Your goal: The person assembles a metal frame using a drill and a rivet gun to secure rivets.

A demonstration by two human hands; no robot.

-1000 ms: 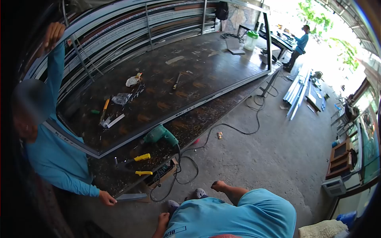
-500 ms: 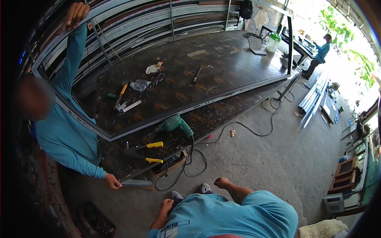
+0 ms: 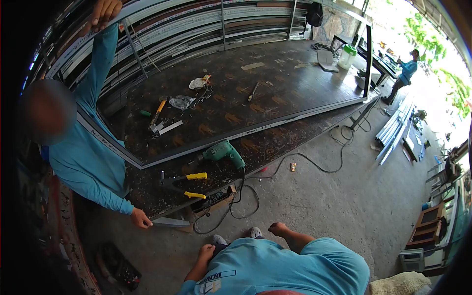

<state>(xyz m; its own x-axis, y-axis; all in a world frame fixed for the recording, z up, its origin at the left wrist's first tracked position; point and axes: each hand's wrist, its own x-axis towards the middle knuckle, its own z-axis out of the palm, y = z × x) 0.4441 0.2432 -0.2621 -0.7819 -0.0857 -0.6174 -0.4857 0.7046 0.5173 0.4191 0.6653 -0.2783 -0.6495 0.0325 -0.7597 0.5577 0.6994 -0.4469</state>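
Observation:
My left hand [image 3: 206, 252] hangs beside my body with its fingers curled in, and nothing shows in it. Off to the other side, my right hand [image 3: 278, 228] hangs above the concrete floor, loosely closed and also without a visible object. Both are apart from the dark work table [image 3: 275, 142]. Nearest the table's front edge lie a hand riveter [image 3: 196, 176] with yellow grips and a green corded drill [image 3: 223, 155]. Behind them, a large metal frame [image 3: 255, 129] rests on the table, tilted up. A co-worker's raised hand [image 3: 105, 12] grips its upper bar.
The co-worker's lower hand [image 3: 140, 218] is at the table's corner. A utility knife [image 3: 158, 112], plastic bag [image 3: 182, 102] and scraps lie on the table. A power cord [image 3: 314, 168] loops across the floor. Metal profiles [image 3: 396, 130] lie right, near another person [image 3: 407, 73].
The scene has shifted slightly rightward as my view turned left. My hands stay low and closed, and the co-worker still holds the frame.

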